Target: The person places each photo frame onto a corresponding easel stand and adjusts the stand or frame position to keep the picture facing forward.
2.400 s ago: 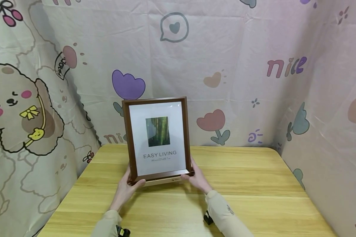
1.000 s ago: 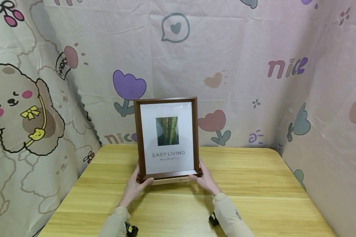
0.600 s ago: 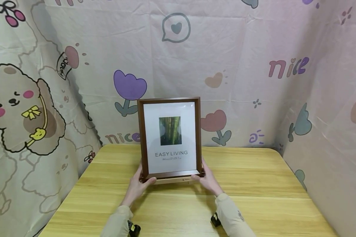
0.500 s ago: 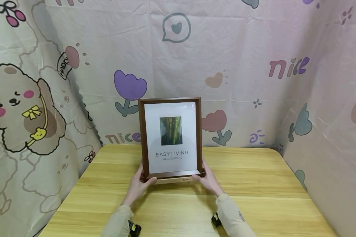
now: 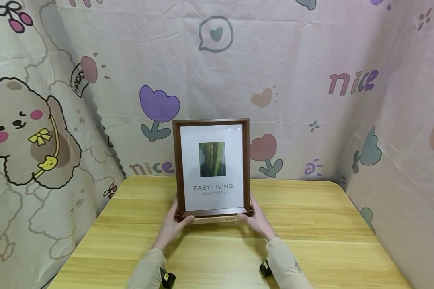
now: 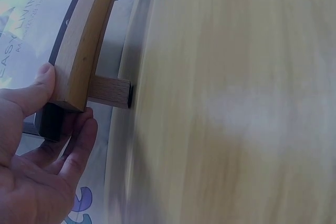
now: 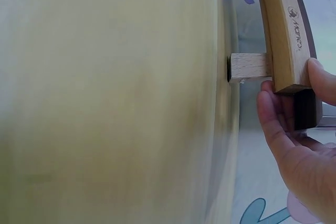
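Note:
A brown picture frame with a small bamboo print and "EASY LIVING" on its sheet stands nearly upright, leaning slightly back. Under it runs a pale wooden stand, whose short leg shows in the left wrist view; another leg appears in the right wrist view. My left hand grips the lower left corner, thumb on the front of the stand's bar and fingers behind. At the lower right corner, my right hand holds frame and bar the same way. The frame's back is hidden.
The wood-grain table extends on both sides of the frame and in front of it. A printed cloth hangs behind the table and along both sides. Black wrist cameras sit at the beige sleeves.
Both hands and the picture frame have shifted to the right, and the frame has turned to stand straighter in the head view. The grip at both lower corners stays the same.

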{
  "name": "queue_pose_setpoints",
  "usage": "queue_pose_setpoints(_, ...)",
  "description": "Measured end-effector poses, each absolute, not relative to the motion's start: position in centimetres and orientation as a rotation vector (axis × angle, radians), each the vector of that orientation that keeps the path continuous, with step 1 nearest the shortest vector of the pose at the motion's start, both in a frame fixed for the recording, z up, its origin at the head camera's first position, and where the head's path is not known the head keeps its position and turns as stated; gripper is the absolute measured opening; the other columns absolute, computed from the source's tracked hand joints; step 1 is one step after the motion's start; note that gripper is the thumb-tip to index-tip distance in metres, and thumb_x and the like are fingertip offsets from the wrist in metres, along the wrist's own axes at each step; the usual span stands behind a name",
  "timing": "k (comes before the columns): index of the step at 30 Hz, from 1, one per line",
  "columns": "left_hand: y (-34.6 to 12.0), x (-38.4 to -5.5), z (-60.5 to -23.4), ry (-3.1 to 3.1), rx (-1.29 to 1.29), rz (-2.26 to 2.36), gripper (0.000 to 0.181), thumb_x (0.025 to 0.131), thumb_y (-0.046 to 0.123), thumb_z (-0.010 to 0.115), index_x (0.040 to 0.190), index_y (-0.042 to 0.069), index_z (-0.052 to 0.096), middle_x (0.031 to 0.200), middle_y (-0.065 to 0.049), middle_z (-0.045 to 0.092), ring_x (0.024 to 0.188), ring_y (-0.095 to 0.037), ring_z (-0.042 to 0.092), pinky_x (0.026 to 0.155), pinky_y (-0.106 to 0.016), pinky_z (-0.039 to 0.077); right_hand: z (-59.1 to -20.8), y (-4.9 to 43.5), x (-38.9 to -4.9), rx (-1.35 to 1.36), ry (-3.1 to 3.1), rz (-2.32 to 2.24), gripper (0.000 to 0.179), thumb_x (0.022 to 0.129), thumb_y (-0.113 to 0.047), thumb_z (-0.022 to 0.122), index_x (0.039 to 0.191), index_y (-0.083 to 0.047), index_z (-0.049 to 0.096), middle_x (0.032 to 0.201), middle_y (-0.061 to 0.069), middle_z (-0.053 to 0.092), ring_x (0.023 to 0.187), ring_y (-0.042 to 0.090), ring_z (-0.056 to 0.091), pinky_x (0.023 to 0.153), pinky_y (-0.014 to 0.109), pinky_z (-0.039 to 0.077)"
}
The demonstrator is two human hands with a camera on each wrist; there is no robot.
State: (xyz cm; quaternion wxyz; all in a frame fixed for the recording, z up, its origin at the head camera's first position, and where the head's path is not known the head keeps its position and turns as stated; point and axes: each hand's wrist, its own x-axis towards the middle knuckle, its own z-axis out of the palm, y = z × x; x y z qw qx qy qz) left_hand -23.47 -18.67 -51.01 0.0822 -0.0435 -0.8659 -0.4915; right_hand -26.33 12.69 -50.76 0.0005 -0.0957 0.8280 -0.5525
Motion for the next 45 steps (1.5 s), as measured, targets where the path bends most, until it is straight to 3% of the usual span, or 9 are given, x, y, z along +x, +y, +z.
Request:
queue_pose_setpoints(10, -18.0, -23.7, -51.0, -2.588, -0.133, -1.45, 0.101, 0.089, 0.03, 0.077, 0.164, 0.024, 0.009, 0.147, -0.029, 0.05, 0.127, -0.047, 0.058, 0.11, -0.058, 0.045, -50.7, 13.2, -26.3, -0.291, 2.609, -1.739, 0.104, 0.087, -0.007, 0.075, 0.164, -0.022, 0.007, 0.141, 0.031, 0.055, 0.123, 0.043, 0.06, 0.112, 0.061, 0.042)
queue_pose_setpoints(29, -17.1, -24.0, -51.1, -2.569, -0.186, -1.442, 0.099, 0.089, 0.031, 0.077, 0.163, 0.016, 0.012, 0.15, -0.032, 0.046, 0.125, -0.048, 0.059, 0.107, -0.058, 0.048, -50.6, 14.1, -26.0, -0.302, 2.642, -1.734, 0.1, 0.087, -0.005, 0.074, 0.164, -0.018, 0.01, 0.134, 0.033, 0.059, 0.116, 0.041, 0.065, 0.107, 0.058, 0.048)
queue_pose_setpoints(45, -16.4, -24.3, -51.2, -2.585, -0.164, -1.496, 0.102, 0.088, 0.032, 0.078, 0.164, 0.025, 0.009, 0.14, -0.031, 0.056, 0.124, -0.045, 0.06, 0.11, -0.06, 0.045, -50.6, 14.8, -25.9, -0.275, 2.664, -1.73, 0.101, 0.088, -0.003, 0.073, 0.164, -0.019, 0.009, 0.14, 0.032, 0.055, 0.121, 0.043, 0.062, 0.111, 0.06, 0.044)
